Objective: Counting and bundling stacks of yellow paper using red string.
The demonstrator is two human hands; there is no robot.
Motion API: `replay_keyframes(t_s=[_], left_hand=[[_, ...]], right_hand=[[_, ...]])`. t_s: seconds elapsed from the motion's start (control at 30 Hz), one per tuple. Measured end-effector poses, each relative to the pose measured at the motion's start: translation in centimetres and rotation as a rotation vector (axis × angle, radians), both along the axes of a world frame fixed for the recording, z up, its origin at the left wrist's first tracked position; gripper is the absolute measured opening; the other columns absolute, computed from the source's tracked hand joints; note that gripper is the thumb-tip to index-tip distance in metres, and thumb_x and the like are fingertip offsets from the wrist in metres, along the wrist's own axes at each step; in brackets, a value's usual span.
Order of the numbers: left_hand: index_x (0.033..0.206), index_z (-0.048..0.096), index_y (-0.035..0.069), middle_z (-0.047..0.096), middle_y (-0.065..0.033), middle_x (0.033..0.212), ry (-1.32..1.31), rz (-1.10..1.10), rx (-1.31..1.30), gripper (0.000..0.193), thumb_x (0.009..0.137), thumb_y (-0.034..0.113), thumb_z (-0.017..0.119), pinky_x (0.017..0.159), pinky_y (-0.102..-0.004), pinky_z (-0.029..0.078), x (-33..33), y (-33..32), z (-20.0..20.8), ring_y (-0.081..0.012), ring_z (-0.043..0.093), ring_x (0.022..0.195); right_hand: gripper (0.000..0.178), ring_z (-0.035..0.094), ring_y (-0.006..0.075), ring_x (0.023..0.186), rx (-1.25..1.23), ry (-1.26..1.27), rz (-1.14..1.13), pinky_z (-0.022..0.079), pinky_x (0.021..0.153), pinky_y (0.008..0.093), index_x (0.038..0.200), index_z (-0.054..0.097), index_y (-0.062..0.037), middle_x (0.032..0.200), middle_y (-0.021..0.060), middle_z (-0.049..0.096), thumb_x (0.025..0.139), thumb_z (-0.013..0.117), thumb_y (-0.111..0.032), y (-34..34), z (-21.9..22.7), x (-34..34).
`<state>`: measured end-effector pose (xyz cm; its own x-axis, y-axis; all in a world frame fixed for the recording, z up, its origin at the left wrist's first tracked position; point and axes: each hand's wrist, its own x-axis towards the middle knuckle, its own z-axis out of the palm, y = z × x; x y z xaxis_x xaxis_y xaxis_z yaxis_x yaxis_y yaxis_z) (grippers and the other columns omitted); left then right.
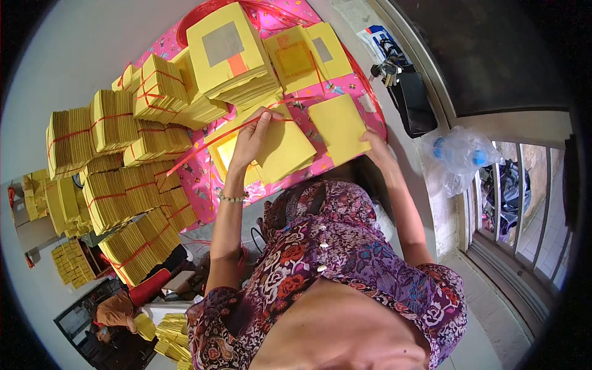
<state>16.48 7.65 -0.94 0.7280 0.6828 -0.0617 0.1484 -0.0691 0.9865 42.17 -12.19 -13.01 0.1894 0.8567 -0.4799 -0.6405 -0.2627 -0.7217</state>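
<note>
My left hand is closed over a stack of yellow paper, its thumb and fingers pinching a red plastic strip. That strip runs slantwise across the stack, with one end trailing down to the left. At the right, my right hand grips the lower right edge of another piece of yellow paper; its fingers are partly hidden. This paper lies beside the stack, on a pink patterned table cover.
A tall yellow paper pile stands just beyond my hands. Several tied yellow bundles are heaped at the left. A black phone or wallet and keys lie on the right ledge, near a clear plastic bag. A person is at lower left.
</note>
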Motion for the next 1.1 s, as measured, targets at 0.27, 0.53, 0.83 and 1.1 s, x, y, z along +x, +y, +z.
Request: replay_keyframes(t_s=[0.27, 0.53, 0.83, 1.1], left_hand=[[0.096, 0.060, 0.002, 0.063, -0.0038, 0.097, 0.015, -0.003, 0.041, 0.035, 0.103, 0.027, 0.037, 0.090, -0.0270, 0.042, 0.7, -0.2, 0.1, -0.0120, 0.055, 0.093], [0.095, 0.061, 0.001, 0.062, -0.0078, 0.095, 0.064, 0.002, 0.081, 0.033, 0.102, 0.026, 0.040, 0.090, -0.0292, 0.041, 0.8, -0.6, 0.6, -0.0176, 0.054, 0.094], [0.096, 0.065, 0.003, 0.063, -0.0112, 0.099, 0.060, -0.047, 0.232, 0.026, 0.099, 0.021, 0.046, 0.094, -0.0342, 0.041, -0.2, -1.2, 0.1, -0.0254, 0.056, 0.102], [0.102, 0.067, 0.006, 0.066, -0.0109, 0.105, 0.143, 0.076, 0.726, 0.019, 0.094, 0.012, 0.050, 0.104, -0.0488, 0.034, -2.5, -3.1, -0.2, -0.0303, 0.055, 0.115]], right_hand=[[0.044, 0.057, 0.0243, 0.102, -0.587, -1.463, 0.153, 0.046, 0.089, 0.0352, 0.112, 0.056, 0.0005, 0.115, 0.0148, 0.058, 0.077, 0.064, -0.025, 3.8, -8.5, -1.4], [0.042, 0.061, 0.0136, 0.096, 0.276, -0.455, 0.093, 0.048, 0.084, 0.0269, 0.112, 0.060, 0.0026, 0.105, 0.0106, 0.064, 0.087, 0.068, -0.030, 10.5, 10.3, -8.7], [0.014, 0.055, 0.0031, 0.068, 0.240, -0.397, -0.210, 0.042, 0.060, 0.0175, 0.088, 0.058, -0.0031, 0.074, -0.0025, 0.059, 0.093, 0.058, -0.016, 10.6, 9.6, -10.5], [0.012, 0.056, 0.0062, 0.068, -0.004, -0.308, -0.266, 0.043, 0.060, 0.0209, 0.090, 0.058, -0.0049, 0.078, -0.0012, 0.057, 0.090, 0.057, -0.017, 9.2, 6.4, -9.3]])
